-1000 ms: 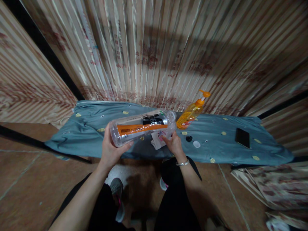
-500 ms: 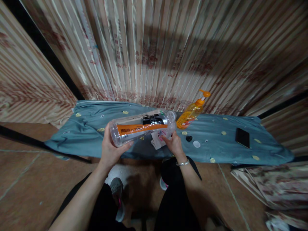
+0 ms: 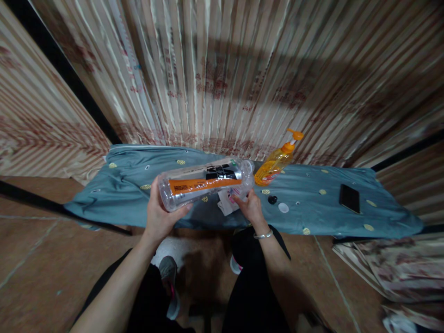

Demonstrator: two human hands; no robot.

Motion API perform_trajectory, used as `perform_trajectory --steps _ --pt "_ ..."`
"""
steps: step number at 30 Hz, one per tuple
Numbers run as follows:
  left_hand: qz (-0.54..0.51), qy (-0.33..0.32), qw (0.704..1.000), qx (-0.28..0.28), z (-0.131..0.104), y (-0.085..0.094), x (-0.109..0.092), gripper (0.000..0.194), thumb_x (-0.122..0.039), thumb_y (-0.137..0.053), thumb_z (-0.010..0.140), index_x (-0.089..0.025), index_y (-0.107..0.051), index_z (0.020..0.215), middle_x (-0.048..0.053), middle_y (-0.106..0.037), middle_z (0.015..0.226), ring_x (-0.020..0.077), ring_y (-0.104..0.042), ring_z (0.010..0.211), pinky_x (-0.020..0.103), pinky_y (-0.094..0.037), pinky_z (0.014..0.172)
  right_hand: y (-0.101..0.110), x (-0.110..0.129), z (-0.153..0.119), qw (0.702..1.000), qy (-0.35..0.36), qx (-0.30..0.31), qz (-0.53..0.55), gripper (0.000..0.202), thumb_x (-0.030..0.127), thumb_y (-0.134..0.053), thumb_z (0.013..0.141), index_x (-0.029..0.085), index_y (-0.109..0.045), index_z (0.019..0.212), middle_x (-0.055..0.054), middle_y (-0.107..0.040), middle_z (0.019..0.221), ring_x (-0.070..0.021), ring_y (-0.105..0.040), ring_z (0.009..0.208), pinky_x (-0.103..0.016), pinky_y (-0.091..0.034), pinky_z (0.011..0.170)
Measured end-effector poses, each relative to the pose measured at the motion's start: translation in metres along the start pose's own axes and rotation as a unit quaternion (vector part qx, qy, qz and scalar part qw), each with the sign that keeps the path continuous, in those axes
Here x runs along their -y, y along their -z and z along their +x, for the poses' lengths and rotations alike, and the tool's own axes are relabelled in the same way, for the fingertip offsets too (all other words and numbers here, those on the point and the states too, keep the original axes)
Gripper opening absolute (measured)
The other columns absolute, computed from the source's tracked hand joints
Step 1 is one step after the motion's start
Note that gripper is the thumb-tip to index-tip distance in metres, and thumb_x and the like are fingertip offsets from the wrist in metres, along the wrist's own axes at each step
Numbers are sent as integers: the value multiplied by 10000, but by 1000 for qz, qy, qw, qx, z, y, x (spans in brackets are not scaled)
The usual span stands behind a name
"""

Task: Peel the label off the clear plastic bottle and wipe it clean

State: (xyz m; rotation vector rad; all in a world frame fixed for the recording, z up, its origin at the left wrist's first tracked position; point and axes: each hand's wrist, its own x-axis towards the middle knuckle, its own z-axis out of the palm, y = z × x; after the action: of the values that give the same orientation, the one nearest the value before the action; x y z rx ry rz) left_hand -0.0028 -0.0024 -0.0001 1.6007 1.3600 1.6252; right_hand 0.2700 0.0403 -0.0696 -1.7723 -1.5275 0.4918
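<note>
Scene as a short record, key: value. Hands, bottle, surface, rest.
left_hand: left hand gripping clear bottle at base end
right_hand: right hand at neck end; exact grip unclear
bottle_pose: sideways, neck toward the right
near_right_hand: white printed item
surface: blue patterned cloth
on_cloth: orange pump bottle, small black item, white disc, phone

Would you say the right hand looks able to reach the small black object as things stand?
Probably yes: the small black object lies beside the right hand with nothing visible between them, though that hand seems busy at the bottle.
</note>
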Motion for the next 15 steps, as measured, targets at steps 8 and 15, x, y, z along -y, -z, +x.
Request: perform_trajectory --steps 8,15 --pt "-2 -5 1000 -1 0 0 1 919 -453 -846 583 -174 -418 1348 155 -543 1324 331 -553 1230 490 -441 1054 0 -1 1 1000 -10 7 -10 447 418 -707 731 163 -534 1055 -121 -711 939 -288 -693 870 -404 -541 760" --pt "0 -11 1000 3 0 0 4 937 -478 -849 584 -177 -409 1355 160 -541 1319 332 -567 1211 495 -460 1034 -2 -2 1 1000 -12 3 -17 440 438 -710 721 178 -526 1024 -106 -702 900 -289 -691 853 -397 -544 748"
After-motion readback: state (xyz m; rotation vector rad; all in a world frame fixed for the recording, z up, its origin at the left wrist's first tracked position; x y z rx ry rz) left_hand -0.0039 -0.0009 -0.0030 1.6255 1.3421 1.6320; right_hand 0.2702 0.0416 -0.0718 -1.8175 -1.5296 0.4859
